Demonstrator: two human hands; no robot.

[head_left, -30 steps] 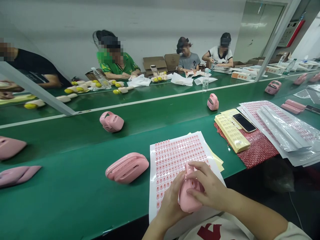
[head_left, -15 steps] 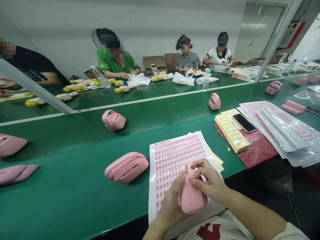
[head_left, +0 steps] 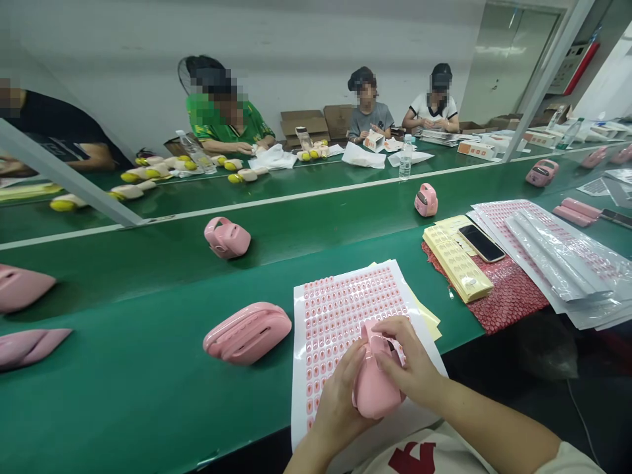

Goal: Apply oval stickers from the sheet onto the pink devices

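A rounded pink plastic device with a loop handle (head_left: 376,393) is tilted up in front of me, above a white sheet of small pink oval stickers (head_left: 340,316). My left hand (head_left: 336,401) wraps around its left side, thumb near the base of the handle. From the right, my right hand (head_left: 415,362) grips the handle with fingers over it and thumb against the body. A dark patch on the device shows between the right fingers. Another pink device (head_left: 249,334) lies on the green table, left of the sheet.
Several more pink devices stand beyond, one (head_left: 227,237) on the green belt. At right, yellow sticker strips (head_left: 457,263) and a phone (head_left: 481,243) rest on red bubble wrap (head_left: 513,296), beside plastic-covered sheets (head_left: 557,257). Co-workers sit across, behind a water bottle (head_left: 405,161).
My right thumb and fingers have shifted from a pinch at the handle to a wider grip over it and the device's side. The device has turned slightly.
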